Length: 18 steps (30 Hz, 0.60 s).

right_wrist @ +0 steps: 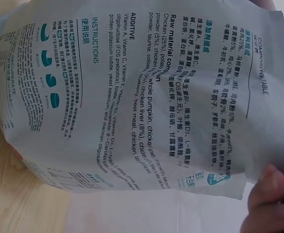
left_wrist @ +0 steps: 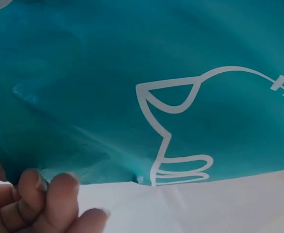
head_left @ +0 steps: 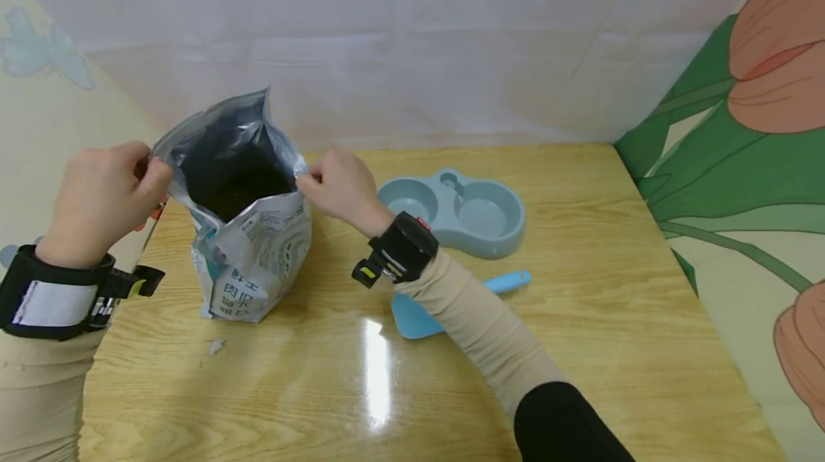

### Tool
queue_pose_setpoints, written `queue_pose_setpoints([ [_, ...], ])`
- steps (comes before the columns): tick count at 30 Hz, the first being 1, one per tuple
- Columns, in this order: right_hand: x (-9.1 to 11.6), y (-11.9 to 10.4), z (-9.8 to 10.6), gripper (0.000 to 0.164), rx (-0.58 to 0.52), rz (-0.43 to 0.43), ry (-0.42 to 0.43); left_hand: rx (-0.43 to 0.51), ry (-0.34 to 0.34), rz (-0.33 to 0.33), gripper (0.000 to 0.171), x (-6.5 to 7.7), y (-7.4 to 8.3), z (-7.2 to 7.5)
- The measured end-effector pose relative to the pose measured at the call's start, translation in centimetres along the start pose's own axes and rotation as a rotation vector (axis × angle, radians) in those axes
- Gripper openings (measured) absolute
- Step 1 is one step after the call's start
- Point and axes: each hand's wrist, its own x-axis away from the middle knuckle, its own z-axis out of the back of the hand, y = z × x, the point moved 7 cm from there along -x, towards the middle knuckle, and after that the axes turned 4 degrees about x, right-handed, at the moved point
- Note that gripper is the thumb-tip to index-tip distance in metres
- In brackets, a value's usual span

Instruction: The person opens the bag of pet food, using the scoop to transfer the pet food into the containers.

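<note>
The bag point(head_left: 271, 254) stood on the left part of the bench point(head_left: 612, 347), its long axis roughly upright, its mouth gaping upward and its grey printed face toward the person. Dark contents showed inside, too dim to make out. It lay directly between the two hands: the left hand point(head_left: 106, 197), fingers curled, pinched the left edge of the mouth between thumb and fingers, and the right hand point(head_left: 341, 186) pinched the right edge the same way, so the opening was spread from side to side. Neither hand had hold of anything else.

To the right of the bag, well apart from it, lay the blue scoop point(head_left: 412, 315), flat, its blade toward the bag and its handle slanting away to the far right. The right hand was much the nearer to it, with the sleeve point(head_left: 490, 333) crossing over its middle. Beyond the scoop, just past the right wrist, sat the two-welled bowl point(head_left: 493, 243)
</note>
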Motion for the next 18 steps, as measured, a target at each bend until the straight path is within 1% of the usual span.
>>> queue_pose_setpoints([
  [6, 0.1, 0.8, 0.2, 0.036, 0.020, -0.044, -0.020, -0.005, 0.014, 0.013, 0.031, 0.0, -0.2, 0.0],
  [12, 0.1, 1.3, 0.2, 0.038, 0.016, -0.083, -0.049, 0.004, 0.026, -0.026, 0.030, 0.1, 0.5, -0.2],
  [18, -0.6, 1.0, 0.2, 0.040, 0.011, -0.072, -0.053, 0.033, 0.051, -0.066, 0.031, 0.0, 1.3, -0.2],
])
